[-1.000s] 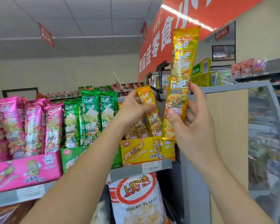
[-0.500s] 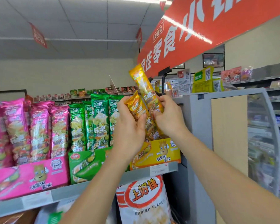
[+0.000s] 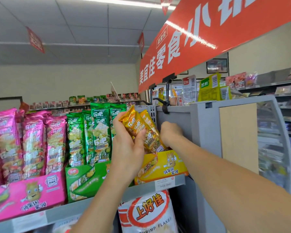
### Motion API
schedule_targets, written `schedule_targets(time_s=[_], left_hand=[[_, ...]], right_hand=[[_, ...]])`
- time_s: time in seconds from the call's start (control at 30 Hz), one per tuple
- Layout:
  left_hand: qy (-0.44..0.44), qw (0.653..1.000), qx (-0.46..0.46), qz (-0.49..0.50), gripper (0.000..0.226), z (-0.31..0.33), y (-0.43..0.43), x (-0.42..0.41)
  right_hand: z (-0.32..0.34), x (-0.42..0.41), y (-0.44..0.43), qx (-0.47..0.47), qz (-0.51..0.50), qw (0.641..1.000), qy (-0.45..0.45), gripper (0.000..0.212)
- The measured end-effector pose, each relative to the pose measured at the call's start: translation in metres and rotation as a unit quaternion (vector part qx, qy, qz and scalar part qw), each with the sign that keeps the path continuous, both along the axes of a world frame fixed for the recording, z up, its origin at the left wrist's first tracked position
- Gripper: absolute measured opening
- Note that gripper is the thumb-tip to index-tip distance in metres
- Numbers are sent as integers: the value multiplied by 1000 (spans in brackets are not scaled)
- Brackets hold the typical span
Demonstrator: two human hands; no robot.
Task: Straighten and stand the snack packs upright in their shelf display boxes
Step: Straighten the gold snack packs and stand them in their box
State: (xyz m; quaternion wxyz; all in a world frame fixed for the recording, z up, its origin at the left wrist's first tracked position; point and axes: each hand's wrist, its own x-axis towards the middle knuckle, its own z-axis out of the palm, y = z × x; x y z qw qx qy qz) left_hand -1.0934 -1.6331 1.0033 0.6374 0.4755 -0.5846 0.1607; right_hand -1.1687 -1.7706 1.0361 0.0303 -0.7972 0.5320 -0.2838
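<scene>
Yellow snack packs [image 3: 142, 130] lean to the left in the yellow display box [image 3: 166, 165] at the right end of the top shelf. My left hand [image 3: 127, 148] grips the front yellow pack, thumb across its face. My right hand [image 3: 170, 133] is curled at the right side of the packs, low behind them; its fingertips are hidden. Green packs [image 3: 97, 133] stand upright in the green box [image 3: 84, 180] to the left. Pink packs [image 3: 32, 143] stand in the pink box [image 3: 29, 197] further left.
The grey shelf edge [image 3: 71, 214] carries price labels. A grey end panel [image 3: 207, 132] rises right of the yellow box. A shrimp flakes bag [image 3: 148, 214] hangs below the shelf. A red banner [image 3: 208, 36] hangs overhead, and more shelves stand at the far right.
My right hand brought a tall yellow pack down from the air into the yellow box. Both hands have sunk lower around the yellow packs.
</scene>
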Motion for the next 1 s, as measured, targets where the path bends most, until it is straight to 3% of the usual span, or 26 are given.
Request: schedule_targets(time_s=[0.1,0.13,0.2,0.3,0.37,0.43,0.6,0.77,0.93,1.0], left_hand=[[8,1000,7,-7,45,1,0,2],[6,1000,8,-7,45,2,0,3],[4,1000,7,-10,45,7,0,2],[28,998,0,-55,50,15,0,-2],[53,994,-21,-90,51,22,3,-5],[61,990,-51,-119,49,29,5,-7],[60,977,-97,-178,55,42,15,-16],[107,956,-90,-257,62,56,26,-29],[101,966,-27,-238,41,57,40,-35],[107,969,-22,-221,37,53,42,-40]], right_hand=[[8,-3,5,-21,-9,1000,12,11],[11,-6,6,-20,-2,1000,-14,9],[17,-13,12,-34,60,989,-130,26],[11,-29,36,24,273,899,-341,42],[-4,-40,54,48,380,860,-337,45],[-21,-46,61,14,430,844,-321,34],[-33,-59,69,-82,446,824,-340,37],[-32,-65,78,-150,387,808,-418,40],[-50,-76,89,-234,300,845,-376,40],[-63,-79,92,-227,299,851,-367,42]])
